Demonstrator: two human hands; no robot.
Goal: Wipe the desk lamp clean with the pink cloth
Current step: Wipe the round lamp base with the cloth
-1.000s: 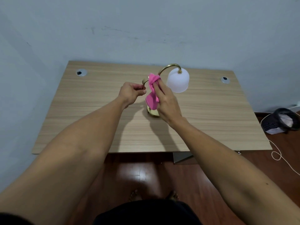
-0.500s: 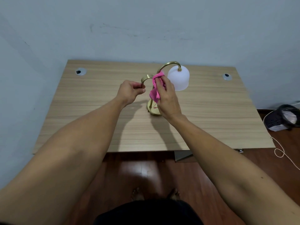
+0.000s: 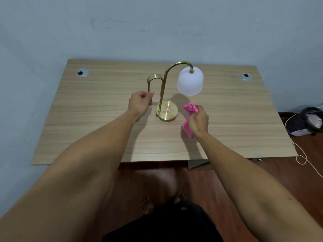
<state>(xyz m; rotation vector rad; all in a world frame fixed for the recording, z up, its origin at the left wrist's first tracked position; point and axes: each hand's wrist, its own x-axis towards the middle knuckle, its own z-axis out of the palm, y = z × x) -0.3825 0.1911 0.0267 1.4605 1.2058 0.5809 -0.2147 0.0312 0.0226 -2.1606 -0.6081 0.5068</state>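
the right hand [image 3: 199, 119] squeezes the pink cloth [image 3: 189, 117]. the desk lamp [image 3: 167, 95] stands just left of it. the left hand [image 3: 139, 103], fingers curled, pinches the lamp's small hook.

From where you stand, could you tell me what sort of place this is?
Probably a plain home room or small office: a wooden desk with cable grommets against a bare wall, wood flooring, and a brass desk lamp.

Desk lamp [image 3: 167, 111] stands on desk [image 3: 244, 105], between both hands.

no readable text, pink scribble on lamp base [image 3: 167, 110] illegible
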